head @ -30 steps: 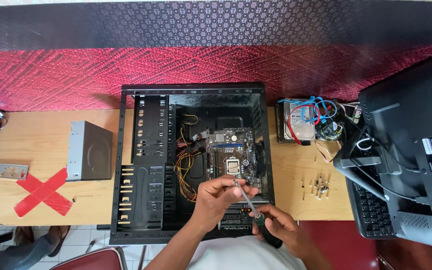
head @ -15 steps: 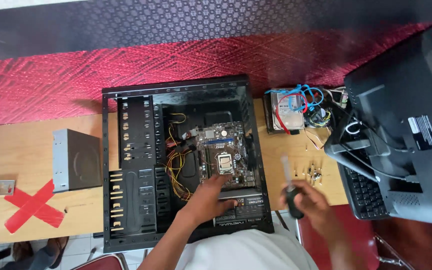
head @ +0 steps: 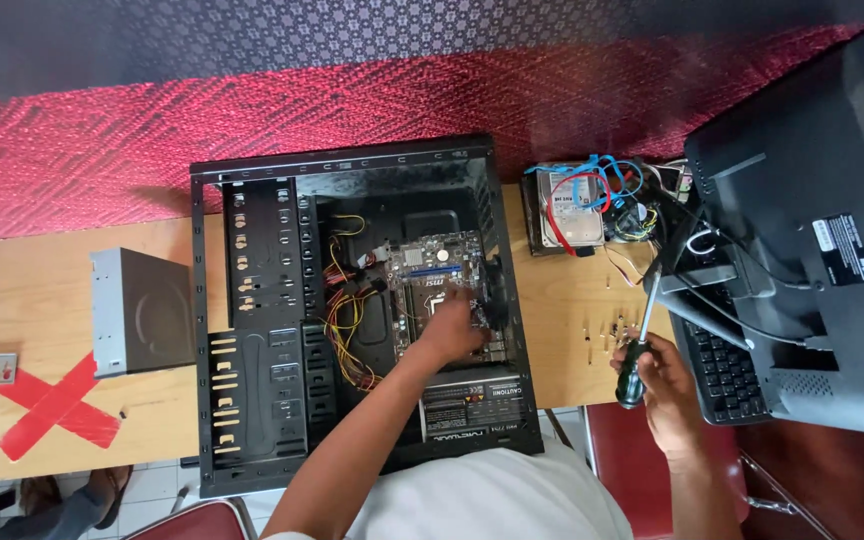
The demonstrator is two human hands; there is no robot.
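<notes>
Inside the open computer case [head: 252,310], your left hand [head: 452,335] rests, grip unclear, on the motherboard [head: 437,275], while your right hand [head: 664,385], well right over the worktop [head: 32,290], clasps an upright screwdriver [head: 639,345].

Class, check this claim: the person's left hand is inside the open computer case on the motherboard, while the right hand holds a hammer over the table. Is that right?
Not quite. The head view shows the right hand holding a screwdriver, not a hammer. The left hand is indeed inside the computer case on the motherboard.
</notes>
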